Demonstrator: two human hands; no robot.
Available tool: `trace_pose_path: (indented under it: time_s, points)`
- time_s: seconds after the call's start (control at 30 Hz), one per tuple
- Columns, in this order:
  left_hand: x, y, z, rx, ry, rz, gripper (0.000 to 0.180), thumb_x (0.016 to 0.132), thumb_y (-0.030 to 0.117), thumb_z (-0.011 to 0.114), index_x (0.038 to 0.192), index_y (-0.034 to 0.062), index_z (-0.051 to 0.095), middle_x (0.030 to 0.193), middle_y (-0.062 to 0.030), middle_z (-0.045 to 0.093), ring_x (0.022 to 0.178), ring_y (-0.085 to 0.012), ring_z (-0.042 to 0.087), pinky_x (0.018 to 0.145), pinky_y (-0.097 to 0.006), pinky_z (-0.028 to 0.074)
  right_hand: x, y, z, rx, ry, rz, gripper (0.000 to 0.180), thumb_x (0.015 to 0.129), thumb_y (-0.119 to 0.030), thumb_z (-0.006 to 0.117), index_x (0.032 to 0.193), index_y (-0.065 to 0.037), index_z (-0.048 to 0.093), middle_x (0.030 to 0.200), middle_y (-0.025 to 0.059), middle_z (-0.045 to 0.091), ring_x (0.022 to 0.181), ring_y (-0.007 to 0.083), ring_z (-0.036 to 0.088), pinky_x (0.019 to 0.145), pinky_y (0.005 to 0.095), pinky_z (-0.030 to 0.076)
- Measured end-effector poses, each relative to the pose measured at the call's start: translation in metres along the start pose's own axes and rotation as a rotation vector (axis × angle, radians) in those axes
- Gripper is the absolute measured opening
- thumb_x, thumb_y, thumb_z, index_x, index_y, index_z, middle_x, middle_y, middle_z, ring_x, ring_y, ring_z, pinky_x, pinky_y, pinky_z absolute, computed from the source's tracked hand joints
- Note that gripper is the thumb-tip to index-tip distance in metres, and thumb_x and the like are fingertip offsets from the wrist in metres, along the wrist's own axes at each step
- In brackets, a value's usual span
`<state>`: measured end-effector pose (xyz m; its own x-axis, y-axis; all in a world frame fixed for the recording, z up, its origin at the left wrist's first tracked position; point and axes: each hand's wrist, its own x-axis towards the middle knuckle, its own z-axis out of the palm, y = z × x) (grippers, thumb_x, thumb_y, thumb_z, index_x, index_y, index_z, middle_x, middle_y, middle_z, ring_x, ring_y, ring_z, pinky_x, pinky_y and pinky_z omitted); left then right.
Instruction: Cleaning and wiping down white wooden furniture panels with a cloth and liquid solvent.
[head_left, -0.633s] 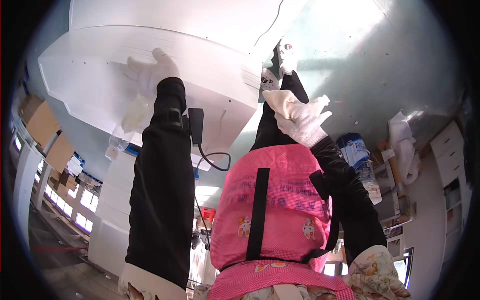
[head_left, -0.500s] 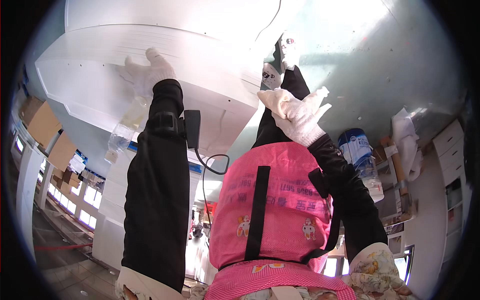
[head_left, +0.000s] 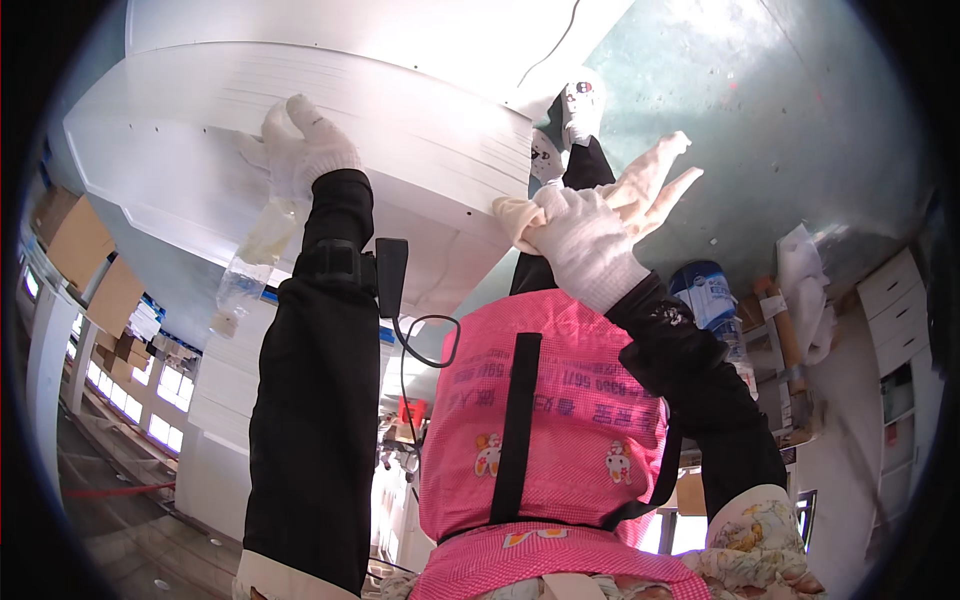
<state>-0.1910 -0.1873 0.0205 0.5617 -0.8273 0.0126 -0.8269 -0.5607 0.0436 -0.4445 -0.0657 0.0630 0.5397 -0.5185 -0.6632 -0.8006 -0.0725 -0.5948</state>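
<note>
One right hand (head_left: 588,243) clutching one cloth (head_left: 646,182), one left hand (head_left: 312,146), grip unclear, near one bottle (head_left: 243,284)

Light (head_left: 690,18) gleams on glossy pale-green floor (head_left: 770,170)
Bright rectangular windows (head_left: 173,388) at left; white drawer cabinet (head_left: 893,296) at right.

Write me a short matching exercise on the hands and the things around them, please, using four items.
Column one:
1. Right hand
2. Apron
3. Left hand
4. Tub

Column two:
A. Over the white panel in the picture
B. Blue and white
C. Gripping a cream cloth
D. Pink

Right pairs: 1-C, 2-D, 3-A, 4-B.
</note>
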Motion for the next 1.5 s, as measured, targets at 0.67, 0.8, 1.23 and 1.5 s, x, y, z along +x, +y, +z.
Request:
trace_pose_path:
  time_s: [0.67, 0.8, 1.23, 1.5]
  points:
    - [0.006, -0.003, 0.002, -0.077, -0.032, 0.005, 0.047, 0.094, 0.041, 0.049, 0.116, 0.0020, 0.061, 0.111, -0.0152, 0.067, 0.103, -0.0308, 0.064, 0.089, -0.038, 0.050, 0.010, 0.021, 0.018, -0.164, -0.133, 0.148, 0.022, 0.077, -0.013, 0.067, 0.097, -0.010, 0.059, 0.105, 0.0093, 0.058, 0.099, 0.0272, 0.062, 0.080, 0.0420, 0.052]
    - [0.000, 0.006, 0.007, -0.152, -0.047, -0.010, 0.044, 0.094, 0.041, 0.047, 0.114, 0.0051, 0.062, 0.109, -0.0134, 0.068, 0.100, -0.0309, 0.064, 0.086, -0.039, 0.051, 0.038, 0.029, 0.042, 0.281, 0.208, 0.082, 0.019, 0.089, -0.020, 0.055, 0.100, -0.005, 0.059, 0.097, 0.0132, 0.063, 0.095, 0.0286, 0.065, 0.078, 0.0416, 0.054]
    - [0.003, 0.008, -0.008, -0.125, -0.160, -0.101, 0.042, 0.097, 0.037, 0.044, 0.116, 0.0027, 0.060, 0.112, -0.0174, 0.065, 0.105, -0.0310, 0.062, 0.091, -0.038, 0.048, 0.017, 0.004, -0.012, -0.072, 0.113, 0.073, 0.020, 0.084, -0.014, 0.060, 0.104, -0.011, 0.060, 0.096, 0.0090, 0.058, 0.091, 0.0273, 0.064, 0.074, 0.0417, 0.052]
    - [0.005, -0.010, 0.006, -0.031, -0.027, 0.010, 0.041, 0.095, 0.039, 0.046, 0.113, 0.0065, 0.063, 0.108, -0.0133, 0.068, 0.100, -0.0297, 0.064, 0.089, -0.039, 0.050, 0.012, 0.002, -0.011, 0.032, -0.175, 0.060, 0.029, 0.079, -0.009, 0.062, 0.108, -0.012, 0.062, 0.113, 0.0105, 0.055, 0.106, 0.0307, 0.057, 0.093, 0.0412, 0.046]
